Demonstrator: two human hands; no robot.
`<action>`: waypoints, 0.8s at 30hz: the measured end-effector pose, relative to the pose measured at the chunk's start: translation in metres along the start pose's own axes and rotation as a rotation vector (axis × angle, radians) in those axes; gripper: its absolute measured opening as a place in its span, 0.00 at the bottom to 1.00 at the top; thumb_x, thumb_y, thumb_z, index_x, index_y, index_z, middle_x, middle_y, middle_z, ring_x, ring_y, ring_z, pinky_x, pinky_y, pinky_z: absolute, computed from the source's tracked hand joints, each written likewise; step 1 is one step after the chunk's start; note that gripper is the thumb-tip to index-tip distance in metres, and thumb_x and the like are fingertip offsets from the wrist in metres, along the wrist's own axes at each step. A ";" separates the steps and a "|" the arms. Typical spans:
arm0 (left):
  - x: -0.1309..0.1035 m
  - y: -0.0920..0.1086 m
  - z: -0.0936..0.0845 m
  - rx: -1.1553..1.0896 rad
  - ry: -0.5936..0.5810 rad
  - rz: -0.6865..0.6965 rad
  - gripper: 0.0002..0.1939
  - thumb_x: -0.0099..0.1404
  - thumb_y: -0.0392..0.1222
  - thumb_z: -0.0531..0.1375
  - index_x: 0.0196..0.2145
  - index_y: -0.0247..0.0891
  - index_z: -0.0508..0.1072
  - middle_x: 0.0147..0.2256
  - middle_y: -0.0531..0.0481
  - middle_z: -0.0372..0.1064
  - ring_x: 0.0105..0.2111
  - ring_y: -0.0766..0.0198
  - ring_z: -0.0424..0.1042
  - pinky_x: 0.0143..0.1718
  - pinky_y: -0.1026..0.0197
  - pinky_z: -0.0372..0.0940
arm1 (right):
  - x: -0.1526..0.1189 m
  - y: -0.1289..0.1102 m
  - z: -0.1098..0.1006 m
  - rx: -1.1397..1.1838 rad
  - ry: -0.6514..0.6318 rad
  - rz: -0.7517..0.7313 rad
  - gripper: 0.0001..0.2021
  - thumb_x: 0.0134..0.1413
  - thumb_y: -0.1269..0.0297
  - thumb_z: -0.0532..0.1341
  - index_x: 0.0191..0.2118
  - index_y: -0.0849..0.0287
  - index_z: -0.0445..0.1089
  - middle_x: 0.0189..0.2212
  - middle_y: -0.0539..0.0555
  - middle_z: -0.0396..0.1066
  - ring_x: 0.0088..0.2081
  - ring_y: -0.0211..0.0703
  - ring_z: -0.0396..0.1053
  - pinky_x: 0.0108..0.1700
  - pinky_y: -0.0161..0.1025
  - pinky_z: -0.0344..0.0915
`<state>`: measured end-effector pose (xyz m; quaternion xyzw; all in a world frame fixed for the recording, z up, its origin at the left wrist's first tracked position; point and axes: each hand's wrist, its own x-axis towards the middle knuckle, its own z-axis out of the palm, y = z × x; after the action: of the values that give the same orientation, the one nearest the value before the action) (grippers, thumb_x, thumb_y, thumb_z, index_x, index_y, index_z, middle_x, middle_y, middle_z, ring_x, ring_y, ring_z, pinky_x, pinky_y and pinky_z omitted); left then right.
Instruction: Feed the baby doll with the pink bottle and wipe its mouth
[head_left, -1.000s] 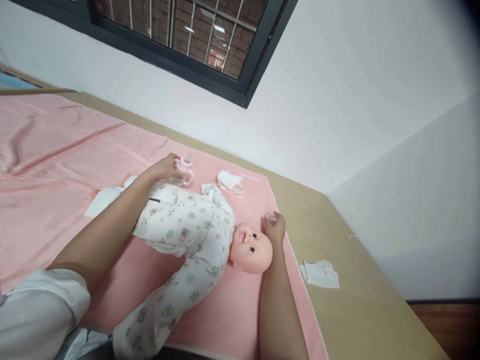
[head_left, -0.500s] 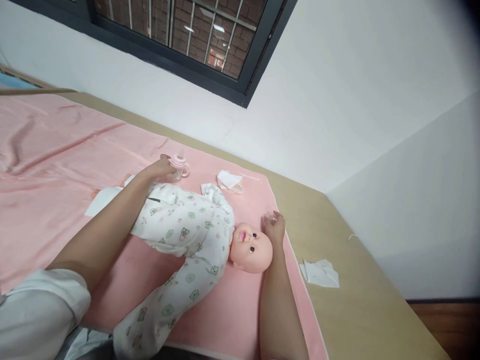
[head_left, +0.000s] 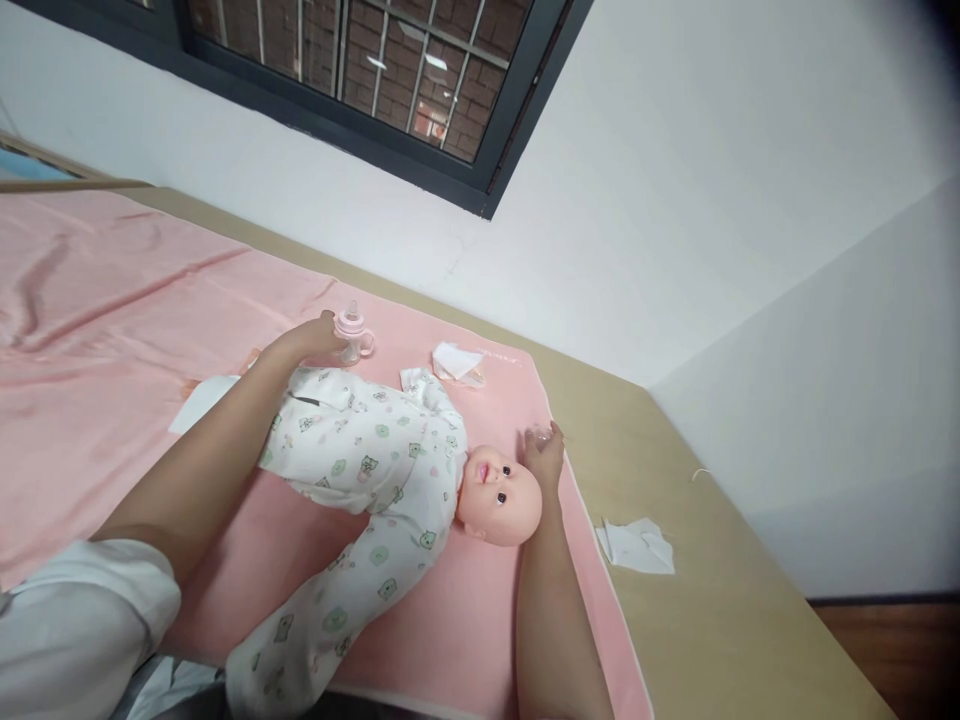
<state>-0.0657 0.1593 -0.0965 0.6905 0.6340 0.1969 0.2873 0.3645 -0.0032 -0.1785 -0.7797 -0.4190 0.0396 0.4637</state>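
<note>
Between my arms a baby doll (head_left: 501, 497) lies on its back, dressed in a white patterned outfit (head_left: 375, 435). My left hand (head_left: 319, 335) is closed around the side of a small baby bottle (head_left: 352, 345) with a pink collar, a clear nipple and a pink handle. The bottle stands upright on the pink sheet, past the doll's body. Beyond the doll's head, my right hand (head_left: 546, 460) curls its fingers around a small clear plastic piece (head_left: 539, 436), perhaps a bottle cap. Part of that piece is hidden by the fingers.
The pink sheet (head_left: 450, 620) covers much of a wooden surface (head_left: 720, 620). A crumpled white tissue (head_left: 457, 361) lies near the doll's sleeve, another white tissue (head_left: 639, 546) on the bare wood at right. A white wall and a barred window (head_left: 420, 80) stand behind.
Both hands stay almost in place with the bottle and the clear piece. The whole view has shifted very slightly, and the doll lies as before.
</note>
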 end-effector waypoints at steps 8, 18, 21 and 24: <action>-0.045 0.031 -0.030 0.146 -0.025 0.047 0.52 0.50 0.56 0.61 0.66 0.34 0.45 0.44 0.37 0.74 0.44 0.44 0.73 0.39 0.55 0.63 | 0.001 0.004 0.006 -0.001 0.093 -0.098 0.33 0.54 0.48 0.51 0.58 0.68 0.57 0.57 0.72 0.57 0.60 0.59 0.55 0.61 0.57 0.52; -0.097 0.134 0.022 0.117 -0.322 0.630 0.30 0.62 0.53 0.52 0.59 0.38 0.64 0.52 0.42 0.70 0.48 0.55 0.71 0.46 0.60 0.64 | -0.008 -0.015 0.004 -0.062 0.240 -0.346 0.27 0.60 0.48 0.46 0.53 0.66 0.62 0.58 0.69 0.58 0.66 0.62 0.42 0.63 0.62 0.44; -0.089 0.170 0.062 0.166 -0.518 0.734 0.27 0.63 0.48 0.53 0.57 0.33 0.67 0.54 0.38 0.68 0.51 0.54 0.69 0.51 0.59 0.61 | -0.011 -0.024 0.002 -0.061 0.237 -0.462 0.22 0.62 0.53 0.46 0.49 0.64 0.66 0.54 0.67 0.62 0.66 0.57 0.46 0.63 0.58 0.48; -0.077 0.196 0.102 0.195 -0.747 0.729 0.22 0.64 0.48 0.53 0.50 0.34 0.72 0.47 0.41 0.74 0.42 0.58 0.74 0.44 0.61 0.66 | -0.015 -0.031 0.003 -0.035 0.195 -0.579 0.18 0.62 0.57 0.47 0.45 0.61 0.68 0.49 0.64 0.67 0.60 0.51 0.56 0.61 0.53 0.54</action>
<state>0.1398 0.0618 -0.0400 0.9127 0.2226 -0.0351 0.3409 0.3342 -0.0050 -0.1617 -0.6359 -0.5780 -0.1765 0.4800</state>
